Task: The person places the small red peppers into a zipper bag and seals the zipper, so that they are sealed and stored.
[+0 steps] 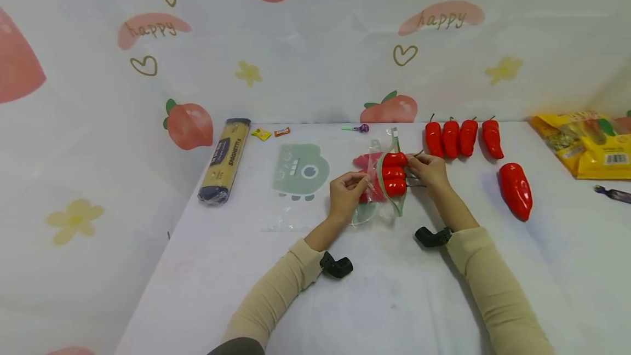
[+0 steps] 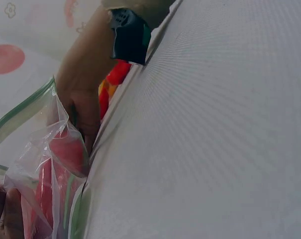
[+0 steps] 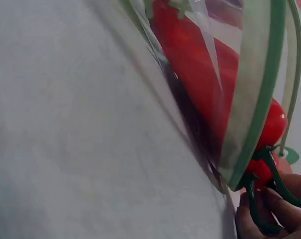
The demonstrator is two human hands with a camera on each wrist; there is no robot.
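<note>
A clear zip bag (image 1: 288, 215) with a green dinosaur print lies on the table, its green-edged mouth facing right. Several red chili peppers (image 1: 393, 173) stick partly out of that mouth, stems to the right. My left hand (image 1: 346, 193) pinches the bag's upper layer near the opening; its fingers (image 2: 12, 211) show at the corner of the left wrist view. My right hand (image 1: 430, 171) grips the stem end of the peppers at the mouth. In the right wrist view, green stems (image 3: 259, 209) curve in front of the fingers, partly hiding the hold.
Several red chili peppers (image 1: 451, 138) lie in a row at the back right, with a larger red pepper (image 1: 515, 190) nearer. A yellow packet (image 1: 586, 144) and a dark wrapped stick (image 1: 613, 194) are far right. Left are a spaghetti pack (image 1: 225, 160), small candies (image 1: 261, 134) and a lollipop (image 1: 363, 128).
</note>
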